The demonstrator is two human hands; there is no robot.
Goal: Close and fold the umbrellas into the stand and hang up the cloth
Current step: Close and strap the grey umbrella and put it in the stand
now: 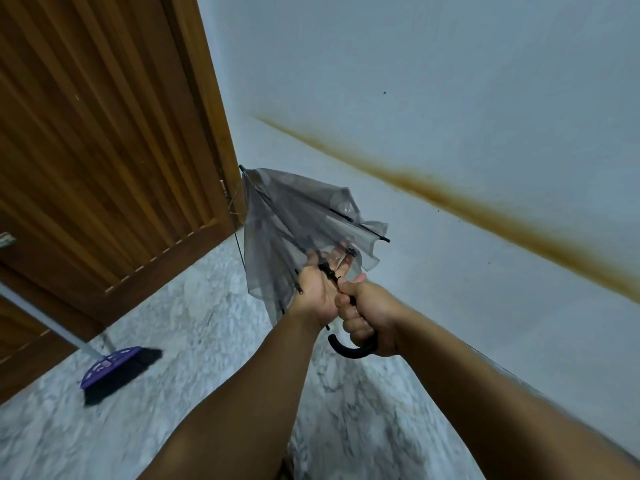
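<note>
Umbrella, a translucent grey one with thin black ribs and a black curved crook handle [298, 223], is held out in front of the person above the pale marbled floor [180, 327], its canopy half collapsed and hanging in loose folds, the tip pointing away toward the corner where the brown wooden slatted door [104, 133] meets the white wall [433, 81]. The right hand [370, 313] is wrapped firmly around the handle, fingers curled tight and thumb lying forward along the shaft, with the black hook showing just below the fist. The left hand [318, 289] sits just ahead of it, touching it, its fingers reaching up into the canopy's base around the shaft and ribs; how tightly they close there cannot be told through the fabric. A brown stain streak [485, 209] runs across the wall. A purple broom head with dark bristles [114, 368] rests on the floor by the door, well apart from the umbrella.
</note>
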